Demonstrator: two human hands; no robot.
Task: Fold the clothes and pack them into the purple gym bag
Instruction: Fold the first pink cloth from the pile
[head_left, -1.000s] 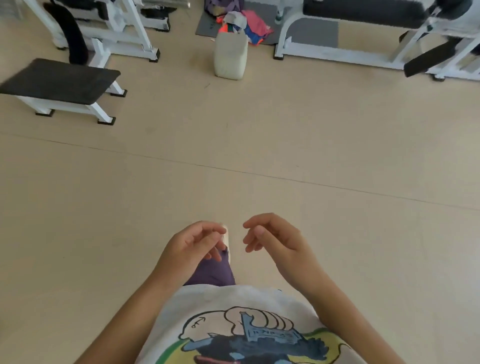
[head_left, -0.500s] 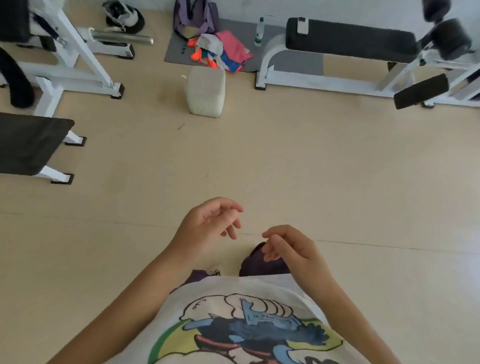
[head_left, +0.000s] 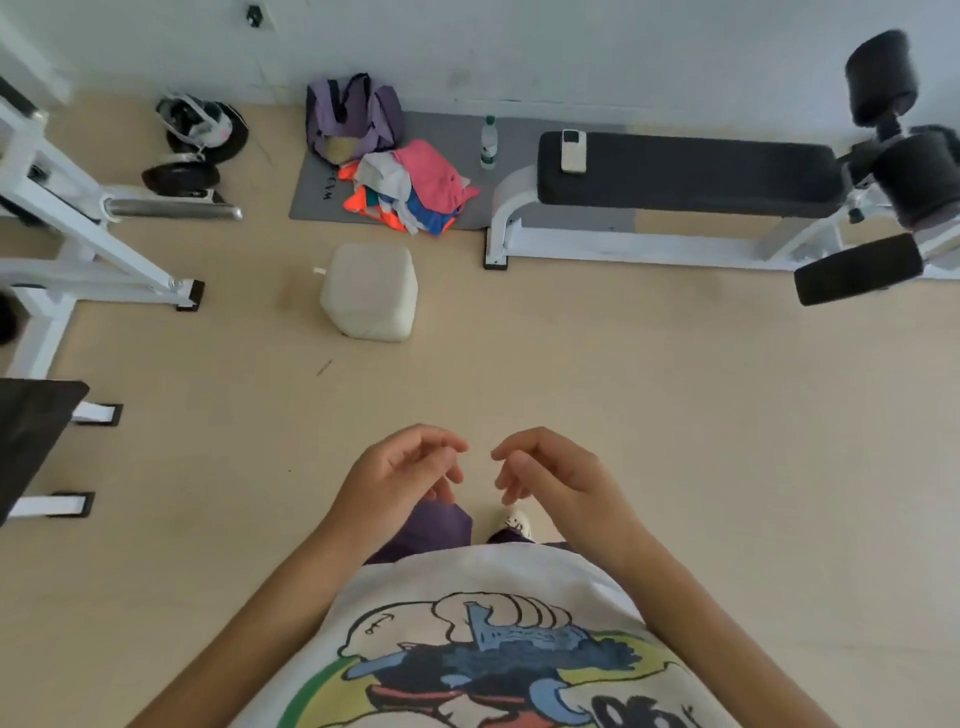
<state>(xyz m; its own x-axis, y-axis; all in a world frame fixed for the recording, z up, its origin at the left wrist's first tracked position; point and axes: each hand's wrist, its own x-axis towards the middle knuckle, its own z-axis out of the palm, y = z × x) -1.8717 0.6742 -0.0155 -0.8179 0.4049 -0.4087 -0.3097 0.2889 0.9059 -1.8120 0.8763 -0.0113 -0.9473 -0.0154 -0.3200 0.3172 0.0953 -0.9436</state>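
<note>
A: Where do the hands stand?

B: The left hand (head_left: 402, 475) and right hand (head_left: 553, 475) hang in front of the person's waist, fingers loosely curled and holding nothing. Neither touches any cloth.

A: And the things to be packed?

B: The clothes (head_left: 410, 189) lie in a loose heap, pink on top with orange, blue and white under it, on a grey mat (head_left: 311, 200) by the far wall. The bag (head_left: 353, 117) sits just behind the heap, touching it, mouth apparently open toward the person, though it is too small to be sure.

A: So what is the step?

B: By the look of it, the approach. Folding has not begun. It would go best if the person comes close, lifts the top pink piece clear of the heap, and folds it flat on the bare near part of the mat.

A: Is there room for that?

B: The floor (head_left: 623, 389) ahead is wide. A white block (head_left: 370, 293) stands between the person and the heap, so the path should bend round it. The bench (head_left: 685, 174) frame's foot sits just right of the mat, and a rack (head_left: 78, 228) with its bar juts in from the left. A bottle (head_left: 488, 141) stands on the mat beside the clothes and could be tipped by a swung sleeve.
</note>
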